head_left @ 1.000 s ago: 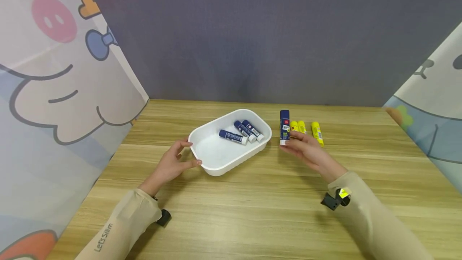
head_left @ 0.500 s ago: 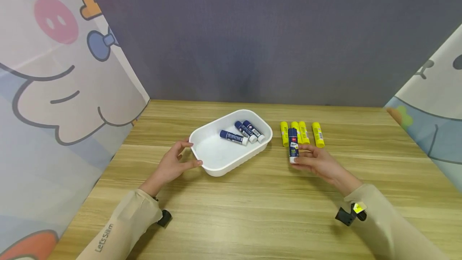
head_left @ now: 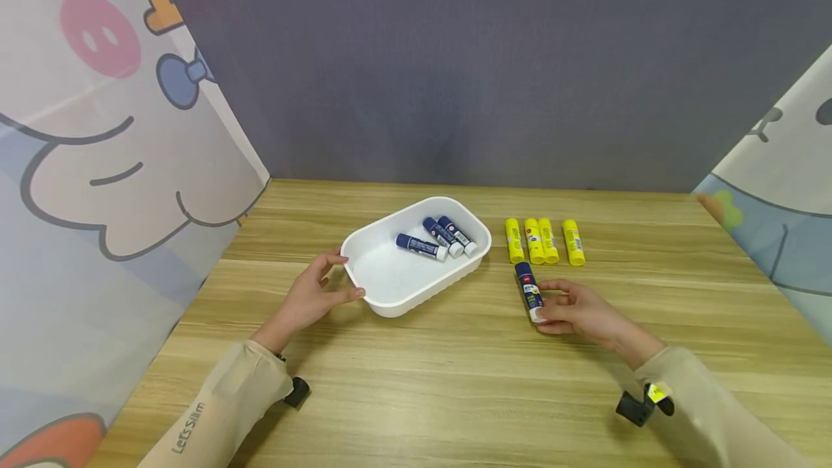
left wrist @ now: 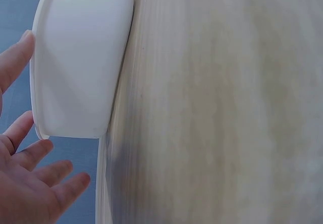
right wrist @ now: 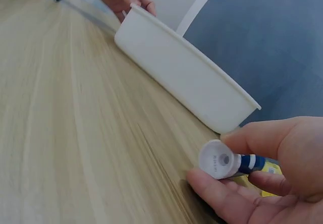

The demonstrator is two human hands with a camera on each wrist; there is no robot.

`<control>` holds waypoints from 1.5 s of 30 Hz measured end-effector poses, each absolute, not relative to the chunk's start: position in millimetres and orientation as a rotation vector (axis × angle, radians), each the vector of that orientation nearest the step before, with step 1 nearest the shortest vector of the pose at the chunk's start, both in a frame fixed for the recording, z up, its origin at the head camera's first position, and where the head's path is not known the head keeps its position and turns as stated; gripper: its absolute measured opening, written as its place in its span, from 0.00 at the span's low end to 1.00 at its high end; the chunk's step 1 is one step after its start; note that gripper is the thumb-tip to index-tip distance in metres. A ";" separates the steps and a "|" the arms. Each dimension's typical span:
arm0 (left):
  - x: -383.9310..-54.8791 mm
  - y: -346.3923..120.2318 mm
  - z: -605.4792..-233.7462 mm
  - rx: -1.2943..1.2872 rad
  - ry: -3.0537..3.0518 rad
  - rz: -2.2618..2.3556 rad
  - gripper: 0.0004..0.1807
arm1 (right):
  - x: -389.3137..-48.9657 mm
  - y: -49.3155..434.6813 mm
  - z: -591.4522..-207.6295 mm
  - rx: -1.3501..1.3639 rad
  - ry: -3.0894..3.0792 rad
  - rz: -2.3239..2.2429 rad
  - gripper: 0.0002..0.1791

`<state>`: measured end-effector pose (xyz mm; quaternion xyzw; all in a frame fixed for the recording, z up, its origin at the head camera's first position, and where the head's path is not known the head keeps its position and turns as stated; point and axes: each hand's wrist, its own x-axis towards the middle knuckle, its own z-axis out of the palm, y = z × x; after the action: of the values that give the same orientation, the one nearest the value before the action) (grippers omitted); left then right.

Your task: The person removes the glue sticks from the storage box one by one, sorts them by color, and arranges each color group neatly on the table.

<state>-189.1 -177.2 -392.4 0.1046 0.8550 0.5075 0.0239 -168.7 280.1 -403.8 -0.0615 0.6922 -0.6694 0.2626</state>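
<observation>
My left hand (head_left: 312, 298) touches the near left end of a white plastic tray (head_left: 406, 302) with its thumb and fingertips spread along the rim. Its other fingers (left wrist: 53, 173) stand apart from the tray in the left wrist view. My right hand (head_left: 585, 316) pinches a navy glue stick (head_left: 528, 287) between thumb and fingers, near its white base (right wrist: 214, 159). The stick lies tilted close over the table, its navy cap pointing away. Inside the tray are three more navy glue sticks (head_left: 420, 246), at its right end.
Several yellow glue sticks (head_left: 548, 240) lie in a row behind the right hand, right of the tray; the rightmost (head_left: 573, 243) lies apart. A grey partition (head_left: 455, 78) closes off the back of the wooden table (head_left: 416, 396). Cartoon-printed sheets (head_left: 97, 165) hang at both sides.
My right hand has brought the navy glue stick toward me and slightly right, lowering it from upright to a tilt in front of the yellow sticks. The left hand and tray have stayed put.
</observation>
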 end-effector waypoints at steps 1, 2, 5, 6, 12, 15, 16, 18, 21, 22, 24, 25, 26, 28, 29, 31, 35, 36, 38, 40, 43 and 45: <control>-189.1 -177.2 -392.4 0.322 2.646 1.571 0.32 | -168.7 280.7 -403.8 -0.175 1.873 -1.802 0.40; -189.1 -177.2 -392.3 0.324 2.646 1.571 0.32 | -168.8 281.1 -403.3 -0.183 1.876 -1.789 0.40; -189.3 -177.3 -392.3 0.323 2.643 1.574 0.32 | -170.4 281.1 -400.8 -0.166 1.894 -1.733 0.43; -189.4 -177.5 -392.3 0.322 2.643 1.574 0.32 | -171.3 280.8 -399.2 -0.151 1.900 -1.706 0.44; -189.1 -177.5 -391.5 0.320 2.638 1.574 0.32 | -181.0 276.0 -389.4 -0.069 1.931 -1.530 0.47; -188.4 -177.2 -390.9 0.314 2.631 1.578 0.32 | -186.2 272.9 -386.4 -0.057 1.930 -1.468 0.48; -188.2 -177.2 -391.0 0.311 2.629 1.581 0.32 | -187.5 271.7 -385.7 -0.050 1.930 -1.453 0.48; -187.7 -177.0 -391.2 0.312 2.630 1.580 0.32 | -189.4 269.2 -385.0 -0.034 1.934 -1.428 0.48; -187.9 -177.3 -392.1 0.318 2.643 1.573 0.32 | -191.4 264.1 -385.4 -0.016 1.925 -1.425 0.47; -188.0 -177.3 -392.4 0.322 2.647 1.571 0.32 | -191.9 262.4 -386.0 -0.007 1.925 -1.432 0.46; -188.2 -177.4 -392.5 0.331 2.653 1.566 0.33 | -192.9 260.3 -387.0 -0.005 1.908 -1.444 0.44; -188.3 -177.5 -392.6 0.334 2.654 1.566 0.33 | -193.3 260.0 -387.4 -0.003 1.898 -1.449 0.43; -188.4 -177.6 -392.7 0.335 2.653 1.568 0.32 | -193.6 260.3 -387.9 -0.004 1.889 -1.453 0.42; -188.5 -177.5 -392.7 0.339 2.653 1.572 0.32 | -194.0 261.8 -388.5 -0.002 1.874 -1.459 0.42; -188.5 -177.6 -392.7 0.340 2.653 1.572 0.32 | -194.1 262.8 -388.9 -0.001 1.867 -1.462 0.42; -188.6 -177.5 -392.9 0.339 2.653 1.572 0.32 | -194.1 264.8 -389.4 -0.003 1.855 -1.468 0.41; -188.6 -177.3 -392.7 0.332 2.659 1.567 0.32 | -194.2 267.3 -390.3 0.001 1.849 -1.472 0.41; -188.6 -177.2 -392.5 0.330 2.660 1.567 0.32 | -194.1 267.5 -390.3 0.000 1.848 -1.472 0.42; -188.6 -177.0 -392.5 0.330 2.664 1.565 0.32 | -194.0 267.8 -390.5 0.004 1.850 -1.469 0.42; -188.7 -176.7 -392.5 0.331 2.666 1.563 0.32 | -194.0 267.9 -390.5 0.009 1.854 -1.465 0.42; -188.6 -176.5 -392.6 0.329 2.666 1.562 0.32 | -194.3 268.2 -390.7 0.012 1.860 -1.457 0.42; -188.4 -176.2 -392.6 0.328 2.666 1.561 0.32 | -194.7 268.5 -391.2 0.009 1.862 -1.453 0.43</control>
<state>-188.4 -176.2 -392.6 0.1056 0.8580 0.5024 0.0175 -194.7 268.5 -391.2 0.0037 0.7292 -0.5691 0.3801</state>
